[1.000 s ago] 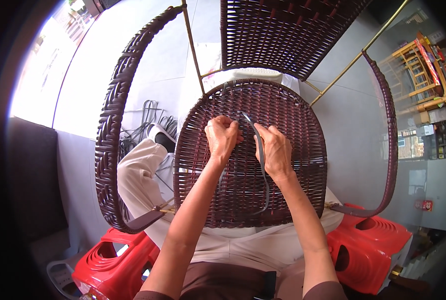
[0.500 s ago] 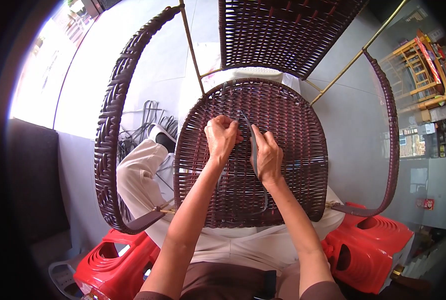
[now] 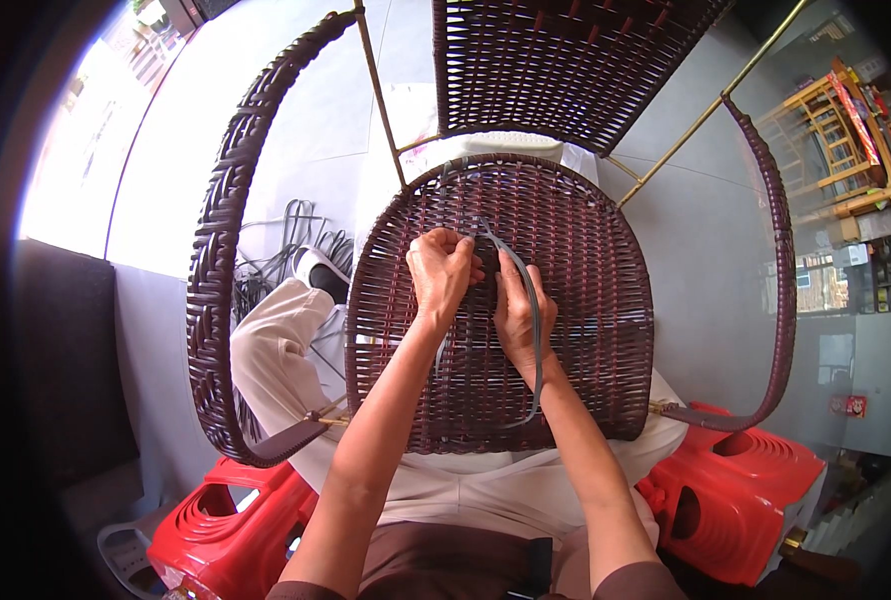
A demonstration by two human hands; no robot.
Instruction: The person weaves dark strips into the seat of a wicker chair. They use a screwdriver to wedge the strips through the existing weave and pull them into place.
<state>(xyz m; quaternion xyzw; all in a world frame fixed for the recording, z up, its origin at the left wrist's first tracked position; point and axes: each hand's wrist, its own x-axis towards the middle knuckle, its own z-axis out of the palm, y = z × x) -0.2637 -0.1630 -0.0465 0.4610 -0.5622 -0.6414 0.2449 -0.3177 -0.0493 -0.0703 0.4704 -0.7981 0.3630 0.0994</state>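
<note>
A dark brown woven chair seat lies before me, over my lap. My left hand rests at its upper middle, thumb and forefinger pinched together; what lies between them is hidden. Close by on the right, my right hand has its fingers bent toward the weave, their tips partly hidden. A long, flat grey strip comes out of the weave near my left fingertips. It arches over the right hand's fingers and wrist, then curves down to the front of the seat.
The woven backrest rises beyond the seat. A thick braided armrest curves on the left, a thinner one on the right. Red plastic stools flank me. Loose grey strips lie on the floor at left, near my shoe.
My right hand has shifted slightly left and down; the grey strip, earlier along its thumb side, now loops across its fingers and wrist. My left hand has stayed almost in place.
</note>
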